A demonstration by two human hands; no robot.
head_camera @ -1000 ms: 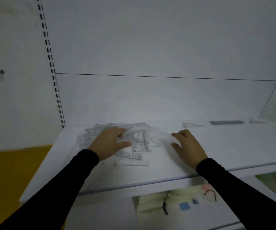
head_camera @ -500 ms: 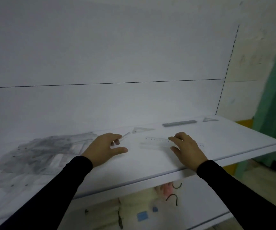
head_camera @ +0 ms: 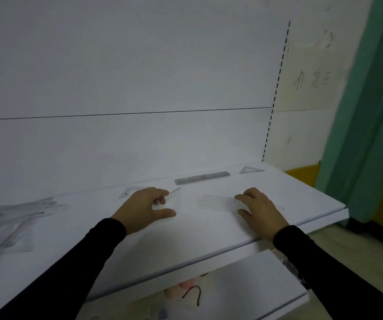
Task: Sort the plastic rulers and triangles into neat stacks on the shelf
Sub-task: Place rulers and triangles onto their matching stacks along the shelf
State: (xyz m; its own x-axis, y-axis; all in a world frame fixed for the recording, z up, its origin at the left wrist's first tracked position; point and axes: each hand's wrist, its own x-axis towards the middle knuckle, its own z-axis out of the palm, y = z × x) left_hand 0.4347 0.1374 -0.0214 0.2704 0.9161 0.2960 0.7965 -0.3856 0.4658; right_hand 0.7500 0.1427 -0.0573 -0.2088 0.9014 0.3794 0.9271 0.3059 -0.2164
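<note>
My left hand (head_camera: 144,207) pinches a small clear plastic piece (head_camera: 173,194) just above the white shelf (head_camera: 209,236). My right hand (head_camera: 260,210) grips the right part of a long clear ruler (head_camera: 217,201), which lies low over the shelf between my hands. Along the back edge sit a grey stack of rulers (head_camera: 202,177), a clear triangle (head_camera: 250,169) at the far right and another triangle (head_camera: 129,192) behind my left hand. A blurred, jumbled pile of clear rulers and triangles (head_camera: 8,225) covers the shelf's left end.
The shelf's back panel is a white wall with a slotted upright (head_camera: 275,88) at its right. A green curtain (head_camera: 370,112) hangs past the shelf's right end. A lower shelf (head_camera: 243,287) below holds small items.
Both hands have moved right along the shelf, away from the pile, carrying the clear pieces. The view has swung right with them, and the pile now lies far left.
</note>
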